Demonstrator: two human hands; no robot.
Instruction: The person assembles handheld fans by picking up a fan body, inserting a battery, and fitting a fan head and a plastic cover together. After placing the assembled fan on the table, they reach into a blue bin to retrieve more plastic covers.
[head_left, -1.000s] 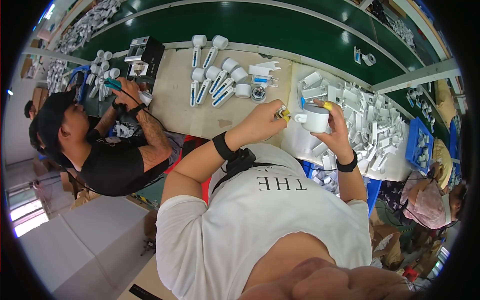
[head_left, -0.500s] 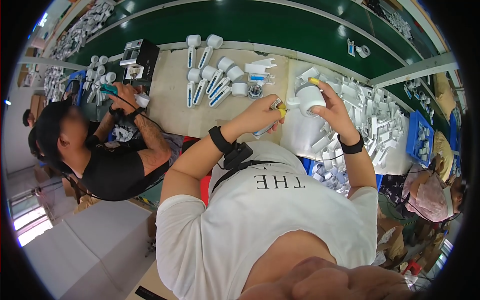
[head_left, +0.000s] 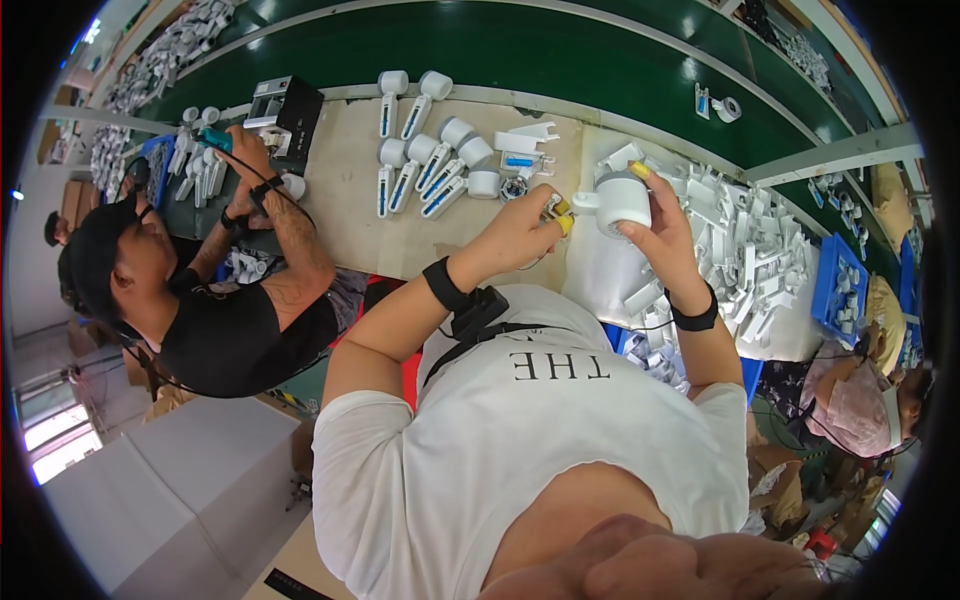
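My right hand (head_left: 668, 235) is closed round a white cylindrical housing (head_left: 622, 207) with a grey band and a grille at its lower end, like the head of a small handheld fan. A short white stub on the housing points toward my left hand (head_left: 522, 232). The fingers of that hand are pinched together around something small that I cannot make out. Yellow covers sit on some fingertips of both hands. Just beyond my left hand lie a small round part (head_left: 514, 188) and a white handle shell (head_left: 520, 161) with a blue piece in it.
Several white fan bodies (head_left: 430, 165) with open handles lie at left on the beige mat (head_left: 345, 210). A heap of white shells (head_left: 745, 235) covers the right side, beside a blue bin (head_left: 840, 285). At left, a co-worker (head_left: 240, 300) holds a green tool (head_left: 215, 138) near a black machine (head_left: 284, 120).
The bluish-white piece seen beneath my left hand is now out of sight. My right hand holds the housing nearly where it was. The co-worker's hand and green tool have moved up.
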